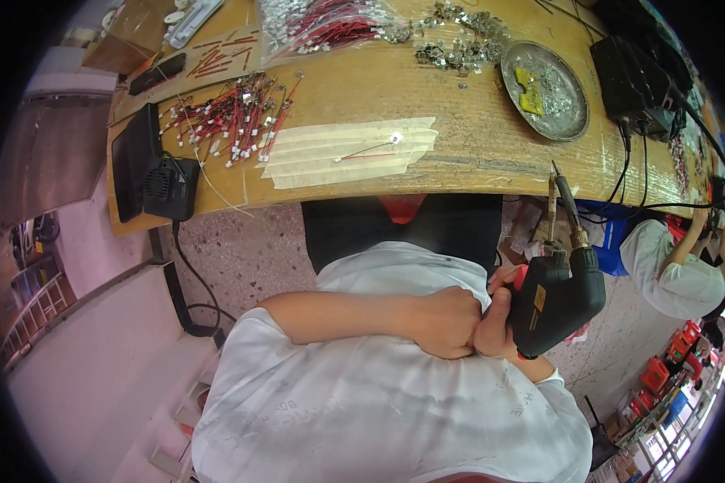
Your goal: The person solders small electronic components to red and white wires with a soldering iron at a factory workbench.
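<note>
My right hand point(499, 326) is wrapped round a black soldering gun point(568, 298), holding it in front of my body. Its iron tip and a thin brass tube point up toward the table edge. Against the right hand rests my left hand point(447, 322), closed in a fist; whether anything is inside is hidden. On the table ahead, a short wire lead point(368, 150) with a white connector lies on strips of beige masking tape point(298, 157). To its left lies a loose heap of red wire leads point(238, 121) with white connectors.
A round metal dish point(574, 121) holds a yellow sponge point(530, 91). Small metal parts point(459, 48) and a bag of red leads point(330, 24) lie farther back. A black box with cables point(632, 80) stands right, a black device point(169, 189) left. Another person point(673, 266) sits at right.
</note>
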Demonstrator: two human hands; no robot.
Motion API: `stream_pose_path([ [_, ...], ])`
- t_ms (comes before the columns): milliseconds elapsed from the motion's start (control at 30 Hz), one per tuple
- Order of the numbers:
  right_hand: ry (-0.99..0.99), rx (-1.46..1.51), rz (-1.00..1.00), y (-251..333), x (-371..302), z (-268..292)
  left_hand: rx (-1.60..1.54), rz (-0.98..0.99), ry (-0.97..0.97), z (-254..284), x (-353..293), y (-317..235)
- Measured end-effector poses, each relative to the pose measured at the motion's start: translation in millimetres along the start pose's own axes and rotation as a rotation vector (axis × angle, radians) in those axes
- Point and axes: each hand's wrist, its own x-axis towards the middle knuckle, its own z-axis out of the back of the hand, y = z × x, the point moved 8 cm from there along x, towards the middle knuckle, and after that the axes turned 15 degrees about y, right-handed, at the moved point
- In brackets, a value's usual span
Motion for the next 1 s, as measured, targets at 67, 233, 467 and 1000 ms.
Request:
stream_pose_path([
  [67,0.000,0.033,-0.024,2,7,-2,-0.020,0.039,0.036,0,0,4],
  [233,-0.161,-0.016,-0.074,-16,37,4,-0.044,0.129,0.164,1,4,13],
  [467,-0.441,0.522,0.216,-18,69,65,0.281,-0.142,-0.466,101,-51,-47],
  [1000,-0.483,0.648,0.294,-58,89,118,0.857,0.615,-0.870,199,-173,-11],
])
